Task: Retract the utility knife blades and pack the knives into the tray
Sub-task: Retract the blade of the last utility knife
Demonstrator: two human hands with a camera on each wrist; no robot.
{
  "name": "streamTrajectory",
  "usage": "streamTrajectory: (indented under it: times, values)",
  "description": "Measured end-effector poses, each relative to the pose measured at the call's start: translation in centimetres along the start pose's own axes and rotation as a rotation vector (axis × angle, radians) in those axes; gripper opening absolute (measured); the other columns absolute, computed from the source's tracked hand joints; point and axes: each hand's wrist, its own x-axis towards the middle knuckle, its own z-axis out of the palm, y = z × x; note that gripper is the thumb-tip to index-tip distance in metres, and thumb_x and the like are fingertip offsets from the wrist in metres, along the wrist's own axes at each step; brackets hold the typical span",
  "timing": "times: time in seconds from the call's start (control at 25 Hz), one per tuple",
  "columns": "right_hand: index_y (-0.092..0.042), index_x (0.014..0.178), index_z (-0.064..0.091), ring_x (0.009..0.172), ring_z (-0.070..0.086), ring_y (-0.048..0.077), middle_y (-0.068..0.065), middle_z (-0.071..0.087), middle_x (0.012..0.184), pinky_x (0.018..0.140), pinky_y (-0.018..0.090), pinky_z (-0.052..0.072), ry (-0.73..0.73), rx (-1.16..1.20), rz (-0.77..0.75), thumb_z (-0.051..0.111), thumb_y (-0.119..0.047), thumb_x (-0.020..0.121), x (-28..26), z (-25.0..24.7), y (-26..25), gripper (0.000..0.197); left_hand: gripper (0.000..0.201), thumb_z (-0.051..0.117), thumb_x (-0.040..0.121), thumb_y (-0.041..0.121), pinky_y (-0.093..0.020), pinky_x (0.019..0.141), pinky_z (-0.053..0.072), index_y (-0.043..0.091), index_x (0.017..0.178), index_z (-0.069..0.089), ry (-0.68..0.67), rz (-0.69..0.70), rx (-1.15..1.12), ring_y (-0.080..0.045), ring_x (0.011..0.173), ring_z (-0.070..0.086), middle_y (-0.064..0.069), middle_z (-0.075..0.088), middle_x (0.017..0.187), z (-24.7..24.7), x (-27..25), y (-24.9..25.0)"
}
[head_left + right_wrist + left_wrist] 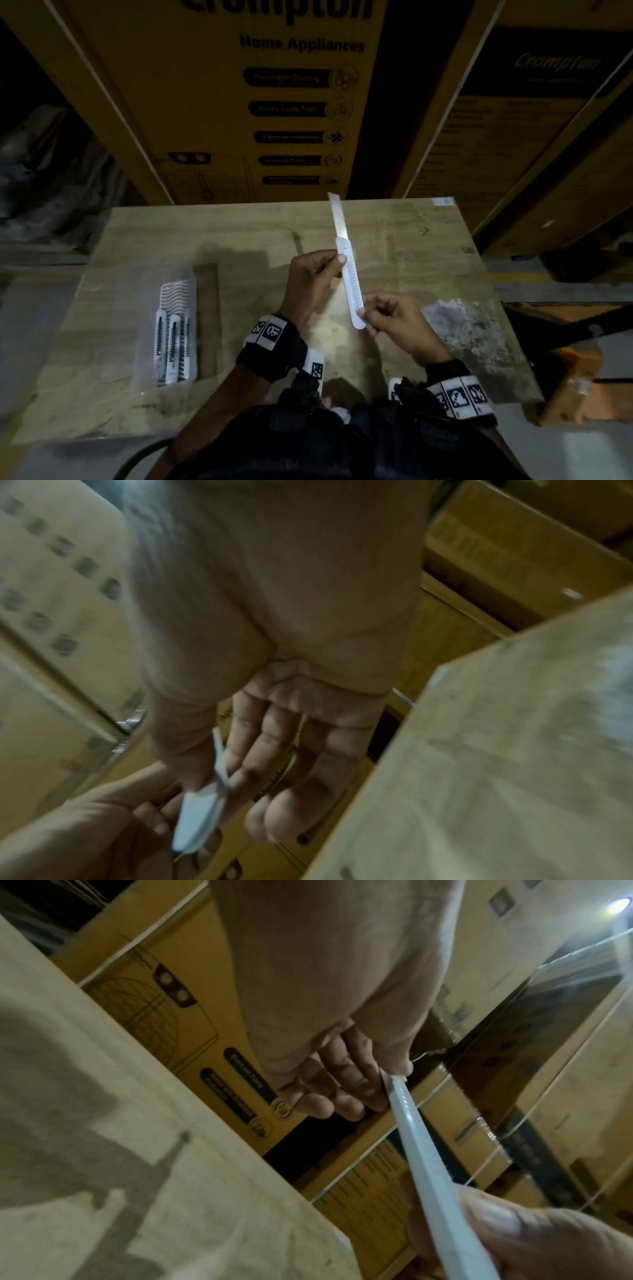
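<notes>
Step looks like retracting: knife (351,284) is held up over the tabletop (239,226), blade (337,214) well out, pointing away. L hand (308,284) pinches the handle just below the blade; R hand (397,322) pinches the butt end. Next needs the slider pulled back, then the knife laid in the tray (176,291) at left, beside the knives (171,342) lying in it.
</notes>
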Motion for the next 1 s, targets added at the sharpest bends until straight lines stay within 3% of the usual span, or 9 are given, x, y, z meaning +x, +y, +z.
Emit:
streamTrajectory:
  times: [0.16, 0.32, 0.4, 0.48, 0.64, 0.84, 1.0]
  values:
    - [-0.009, 0.102, 0.077, 0.071, 0.065, 0.013, 0.005, 0.075, 0.085, 0.061, 0.032, 0.054, -0.021, -0.052, -0.122, 0.070, -0.002, 0.092, -0.2, 2.7, -4.4, 0.014, 0.012, 0.069, 0.095, 0.010, -0.028, 0.052, 0.049, 0.008, 0.102, 0.078, 0.006, 0.088, -0.123, -0.018, 0.070, 0.069, -0.012, 0.080, 0.089, -3.9, -0.5, 4.8]
    - [-0.011, 0.102, 0.076, 0.074, 0.068, 0.015, 0.002, 0.077, 0.087, 0.061, 0.034, 0.056, -0.028, -0.033, -0.259, 0.071, -0.014, 0.094, -0.4, 6.5, -8.5, 0.010, 0.014, 0.075, 0.091, 0.011, -0.026, 0.048, 0.049, 0.002, 0.100, 0.077, 0.086, 0.142, -0.136, -0.017, 0.065, 0.071, -0.009, 0.081, 0.086, -8.4, -1.3, 8.8]
    - [-0.009, 0.103, 0.074, 0.074, 0.069, 0.015, 0.001, 0.077, 0.087, 0.058, 0.032, 0.056, -0.029, -0.018, -0.299, 0.068, -0.024, 0.094, 0.4, 8.8, -10.2, 0.018, 0.010, 0.075, 0.090, 0.010, -0.027, 0.044, 0.049, 0.002, 0.096, 0.077, 0.109, 0.178, -0.132, -0.019, 0.065, 0.073, -0.010, 0.080, 0.086, -10.4, -1.8, 9.8]
    - [-0.004, 0.100, 0.073, 0.074, 0.069, 0.014, -0.001, 0.076, 0.085, 0.058, 0.034, 0.055, -0.017, -0.066, -0.328, 0.061, -0.021, 0.099, 1.5, 10.9, -11.4, 0.020, 0.007, 0.075, 0.090, 0.007, -0.028, 0.042, 0.049, 0.003, 0.095, 0.077, 0.141, 0.224, -0.140, -0.021, 0.068, 0.075, -0.012, 0.080, 0.088, -12.2, -2.4, 10.5]
    - [-0.008, 0.090, 0.072, 0.073, 0.066, 0.021, 0.019, 0.074, 0.087, 0.063, 0.037, 0.054, 0.032, -0.049, -0.379, 0.060, -0.035, 0.094, 2.9, 14.6, -14.2, 0.030, 0.005, 0.073, 0.091, 0.007, -0.027, 0.040, 0.045, 0.006, 0.094, 0.078, 0.186, 0.293, -0.132, -0.022, 0.069, 0.076, -0.010, 0.081, 0.087, -14.9, -3.2, 11.9]
    - [0.000, 0.087, 0.068, 0.069, 0.067, 0.019, 0.020, 0.070, 0.080, 0.064, 0.039, 0.054, 0.041, -0.095, -0.458, 0.066, -0.019, 0.098, 3.5, 16.6, -15.4, 0.022, 0.011, 0.071, 0.094, 0.013, -0.027, 0.045, 0.047, 0.006, 0.097, 0.079, 0.226, 0.360, -0.079, -0.014, 0.070, 0.072, -0.006, 0.080, 0.085, -16.5, -3.6, 12.6]
    - [0.000, 0.100, 0.067, 0.057, 0.068, 0.022, 0.020, 0.066, 0.075, 0.055, 0.036, 0.056, 0.054, -0.028, -0.475, 0.061, -0.011, 0.101, 2.8, 16.7, -16.5, 0.013, 0.016, 0.072, 0.094, 0.019, -0.024, 0.048, 0.045, 0.009, 0.105, 0.080, 0.281, 0.368, -0.088, -0.009, 0.072, 0.068, -0.003, 0.080, 0.092, -16.5, -3.6, 13.1]
